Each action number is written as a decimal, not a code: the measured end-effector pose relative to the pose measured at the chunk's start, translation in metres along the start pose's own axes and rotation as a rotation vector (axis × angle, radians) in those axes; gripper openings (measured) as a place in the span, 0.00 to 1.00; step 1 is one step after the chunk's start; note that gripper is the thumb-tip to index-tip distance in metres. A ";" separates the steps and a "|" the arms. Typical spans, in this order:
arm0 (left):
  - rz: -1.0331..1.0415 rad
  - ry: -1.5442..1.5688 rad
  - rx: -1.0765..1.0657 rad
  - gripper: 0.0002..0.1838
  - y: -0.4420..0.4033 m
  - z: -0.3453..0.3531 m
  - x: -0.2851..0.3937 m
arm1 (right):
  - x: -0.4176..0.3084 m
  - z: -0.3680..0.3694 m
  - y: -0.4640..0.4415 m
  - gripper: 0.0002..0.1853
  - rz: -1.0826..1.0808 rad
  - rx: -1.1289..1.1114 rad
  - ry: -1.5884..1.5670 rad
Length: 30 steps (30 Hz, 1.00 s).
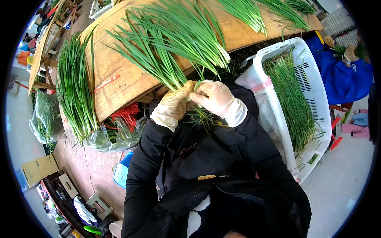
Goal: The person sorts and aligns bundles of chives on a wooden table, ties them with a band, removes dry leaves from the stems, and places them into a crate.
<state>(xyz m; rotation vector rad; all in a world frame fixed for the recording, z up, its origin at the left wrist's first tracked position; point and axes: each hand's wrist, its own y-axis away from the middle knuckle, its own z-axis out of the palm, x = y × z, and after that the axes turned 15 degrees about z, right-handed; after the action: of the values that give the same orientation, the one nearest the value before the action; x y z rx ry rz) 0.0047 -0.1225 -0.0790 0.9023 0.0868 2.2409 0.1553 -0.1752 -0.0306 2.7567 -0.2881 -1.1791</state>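
Observation:
My left hand (173, 105), in a pale glove, is closed around the white stem ends of a bunch of garlic chives (154, 59). The leaves of that bunch fan out away from me over the table. My right hand (216, 98), also gloved, has its fingers pinched together right beside the left one at the stem ends. What lies between those fingertips is hidden. Just beyond my right hand, a larger pile of chives (194, 37) rests on the wooden table (105, 65), stems toward me. Loose green trimmings (200, 117) lie below my hands.
A white plastic crate (322, 119) packed with chives (289, 103) stands at my right. More chives (75, 87) overhang the table's left end. Red ties (126, 116) and a clear bag (115, 139) are below the table edge. A person in blue (337, 75) sits at right.

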 end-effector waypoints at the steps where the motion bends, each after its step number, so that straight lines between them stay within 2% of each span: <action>1: -0.001 0.000 0.000 0.13 0.001 0.002 0.001 | 0.003 0.004 -0.001 0.12 0.001 0.000 0.000; 3: 0.093 0.012 -0.070 0.12 0.003 0.009 0.003 | 0.012 0.016 -0.001 0.10 -0.302 0.352 -0.089; 4: 0.114 0.025 -0.122 0.11 0.001 0.007 0.002 | 0.008 0.012 0.004 0.08 -0.347 0.407 0.020; 5: 0.126 0.118 -0.211 0.12 -0.007 0.001 0.001 | 0.008 0.010 0.012 0.07 -0.408 0.391 0.028; 7: 0.126 0.091 -0.093 0.12 -0.008 -0.008 0.009 | 0.014 -0.001 0.035 0.07 -0.650 0.242 0.151; 8: 0.081 0.083 -0.063 0.13 -0.006 -0.009 0.015 | 0.017 -0.006 0.050 0.08 -0.426 -0.035 0.045; 9: 0.064 0.078 -0.126 0.14 -0.004 -0.007 0.019 | 0.022 -0.012 0.060 0.10 -0.197 -0.308 -0.060; 10: 0.081 0.018 -0.143 0.16 -0.002 -0.003 0.022 | 0.032 -0.022 0.052 0.19 -0.176 -0.627 0.019; 11: 0.097 -0.044 -0.162 0.18 -0.001 -0.001 0.024 | 0.031 -0.038 0.046 0.37 0.097 -0.751 0.174; 13: 0.111 -0.029 -0.182 0.17 -0.001 -0.001 0.023 | 0.084 -0.023 0.030 0.50 -0.115 -0.404 0.244; 14: 0.130 -0.012 -0.192 0.17 0.000 0.000 0.022 | 0.092 -0.015 0.017 0.53 0.023 -0.550 -0.264; 15: 0.130 -0.018 -0.195 0.17 0.001 0.002 0.022 | 0.091 -0.005 0.006 0.52 -0.031 -0.543 -0.376; 17: 0.082 -0.084 -0.083 0.15 0.005 0.007 0.023 | 0.078 0.028 -0.016 0.46 -0.064 -0.517 -0.812; 19: 0.125 -0.138 -0.088 0.13 0.003 -0.002 0.020 | 0.047 0.043 -0.021 0.37 0.053 -0.399 -1.152; 20: 0.097 -0.127 -0.053 0.14 0.004 -0.003 0.022 | 0.040 0.050 -0.024 0.27 0.195 -0.382 -1.388; 21: 0.068 -0.116 -0.018 0.15 0.005 -0.004 0.024 | 0.054 0.055 -0.031 0.19 0.138 -0.474 -1.405; 23: 0.086 -0.174 -0.012 0.19 0.009 -0.003 0.027 | 0.041 0.044 -0.016 0.15 0.108 -0.306 -1.252; 24: 0.095 -0.159 -0.042 0.19 0.010 -0.004 0.028 | 0.050 0.040 -0.008 0.11 0.064 -0.430 -1.206; 25: 0.105 -0.142 -0.073 0.20 0.010 -0.005 0.028 | 0.068 0.049 0.001 0.10 0.046 -0.450 -0.937; 26: 0.143 -0.163 0.000 0.20 0.009 -0.009 0.024 | 0.069 0.045 0.018 0.09 0.034 -0.512 -0.879; 27: 0.140 -0.161 -0.002 0.20 0.007 -0.011 0.022 | 0.073 0.032 0.031 0.09 0.035 -0.577 -0.614; 29: 0.144 -0.082 -0.066 0.18 0.004 -0.009 0.020 | 0.086 0.026 0.050 0.09 0.146 -0.642 -0.363; 30: 0.124 -0.128 0.005 0.14 0.004 -0.003 0.021 | 0.091 0.021 0.056 0.09 0.158 -0.656 -0.231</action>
<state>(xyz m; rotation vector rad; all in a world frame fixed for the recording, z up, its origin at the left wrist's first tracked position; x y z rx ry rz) -0.0100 -0.1113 -0.0674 1.0768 -0.0232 2.2903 0.1946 -0.2516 -0.0984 2.0073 -0.1070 -1.2677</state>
